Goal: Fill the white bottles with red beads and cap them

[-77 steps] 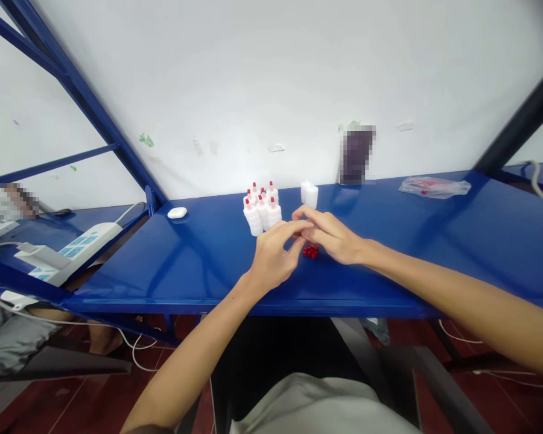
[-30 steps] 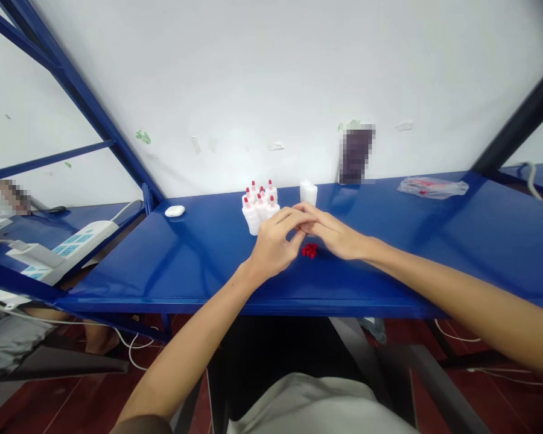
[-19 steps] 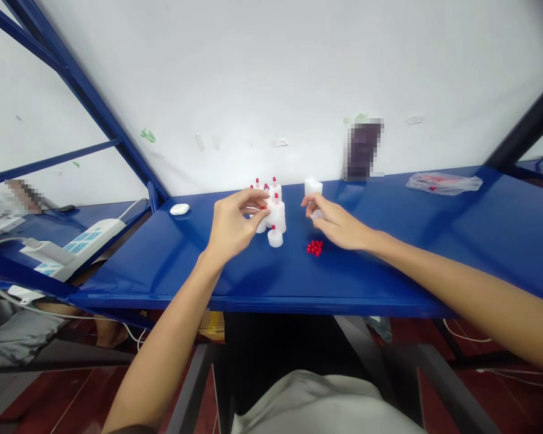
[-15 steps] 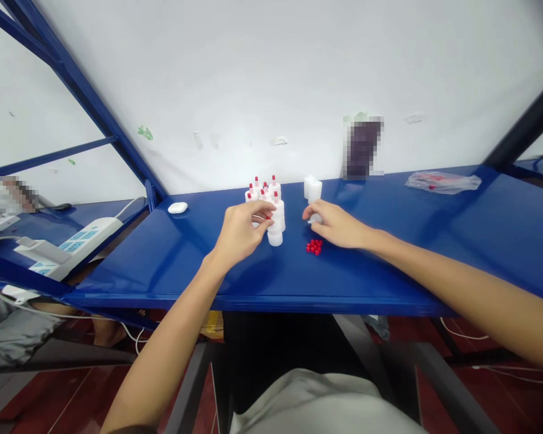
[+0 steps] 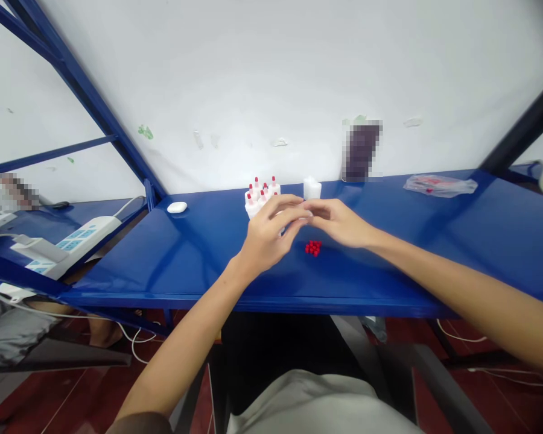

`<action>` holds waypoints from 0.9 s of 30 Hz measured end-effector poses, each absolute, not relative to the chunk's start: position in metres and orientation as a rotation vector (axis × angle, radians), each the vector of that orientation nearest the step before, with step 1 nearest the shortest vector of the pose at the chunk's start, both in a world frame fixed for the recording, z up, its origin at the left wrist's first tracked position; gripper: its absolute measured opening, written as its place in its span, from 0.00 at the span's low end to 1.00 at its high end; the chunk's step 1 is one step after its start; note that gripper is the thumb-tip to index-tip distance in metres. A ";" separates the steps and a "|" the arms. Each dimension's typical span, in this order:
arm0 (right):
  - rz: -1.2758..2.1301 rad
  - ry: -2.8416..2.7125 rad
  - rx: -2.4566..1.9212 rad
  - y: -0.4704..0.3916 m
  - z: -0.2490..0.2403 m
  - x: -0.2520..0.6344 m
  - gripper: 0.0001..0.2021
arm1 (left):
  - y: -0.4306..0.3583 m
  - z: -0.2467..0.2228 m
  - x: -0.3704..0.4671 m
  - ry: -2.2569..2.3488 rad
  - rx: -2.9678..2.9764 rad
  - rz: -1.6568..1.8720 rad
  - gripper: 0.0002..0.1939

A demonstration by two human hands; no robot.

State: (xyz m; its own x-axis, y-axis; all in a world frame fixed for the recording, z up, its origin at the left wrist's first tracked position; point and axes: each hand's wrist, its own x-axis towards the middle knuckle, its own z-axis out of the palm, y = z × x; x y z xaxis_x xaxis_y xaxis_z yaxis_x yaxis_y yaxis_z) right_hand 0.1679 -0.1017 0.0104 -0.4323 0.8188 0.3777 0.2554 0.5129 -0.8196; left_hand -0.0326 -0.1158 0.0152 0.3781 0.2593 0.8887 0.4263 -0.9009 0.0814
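My left hand (image 5: 271, 235) and my right hand (image 5: 341, 223) meet fingertip to fingertip above the table. Both are closed in a pinch. Between the fingertips shows a bit of a white nozzle cap (image 5: 308, 214), held by my right hand. The small red cap seen in my left fingers a moment ago is now hidden behind them. Just behind my left hand stand several white squeeze bottles (image 5: 252, 208) with red-tipped nozzles, partly covered by it. Below my hands lies a cluster of small red caps (image 5: 313, 248). White capless-looking bottles (image 5: 312, 189) stand behind my right hand.
On the blue table (image 5: 199, 259) are a white earbud case (image 5: 177, 207) at the left and a clear plastic bag (image 5: 441, 185) with red bits at the right. A blurred-out dark phone-like object (image 5: 362, 150) leans on the wall. A power strip (image 5: 76, 244) lies left.
My left hand has moved right, away from the front bottles, to meet my right hand. My right hand has stayed nearly in place, raising the white nozzle cap slightly.
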 end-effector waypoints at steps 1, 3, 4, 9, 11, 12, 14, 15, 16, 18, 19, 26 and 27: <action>0.945 -1.940 -0.844 -0.104 0.013 0.167 0.12 | -0.113 0.013 -0.028 -0.578 -2.465 -1.537 0.05; 1.018 -1.925 -0.799 -0.107 0.015 0.167 0.10 | -0.107 0.010 -0.023 -0.521 -2.484 -1.515 0.06; 1.043 -1.906 -0.789 -0.107 0.015 0.167 0.10 | -0.105 0.008 -0.022 -0.502 -2.502 -1.503 0.06; 1.338 -1.712 -0.744 -0.103 0.008 0.165 0.07 | -0.101 0.005 -0.022 -0.470 -2.550 -1.459 0.08; 1.481 -1.594 -0.674 -0.103 0.005 0.162 0.07 | -0.102 0.005 -0.021 -0.481 -2.529 -1.480 0.08; 1.531 -1.539 -0.636 -0.103 0.004 0.161 0.07 | -0.103 0.005 -0.021 -0.492 -2.516 -1.499 0.08; 1.596 -1.473 -0.595 -0.106 0.005 0.158 0.07 | -0.102 0.006 -0.019 -0.518 -2.486 -1.550 0.07; 1.611 -1.464 -0.598 -0.107 0.005 0.157 0.08 | -0.102 0.006 -0.019 -0.522 -2.470 -1.579 0.07; 1.612 -1.466 -0.609 -0.108 0.006 0.156 0.08 | -0.100 0.006 -0.018 -0.517 -2.457 -1.608 0.06; 1.571 -1.485 -0.649 -0.107 0.006 0.155 0.09 | -0.097 0.005 -0.018 -0.500 -2.446 -1.652 0.06; 1.527 -1.486 -0.667 -0.105 0.005 0.154 0.09 | -0.095 0.005 -0.018 -0.500 -2.444 -1.661 0.06; 1.093 -1.492 -0.771 -0.075 -0.009 0.166 0.08 | -0.100 0.009 -0.022 -0.778 -2.374 -1.689 0.04; 1.045 -1.503 -0.799 -0.073 -0.010 0.170 0.08 | -0.105 0.009 -0.023 -0.797 -2.401 -1.701 0.05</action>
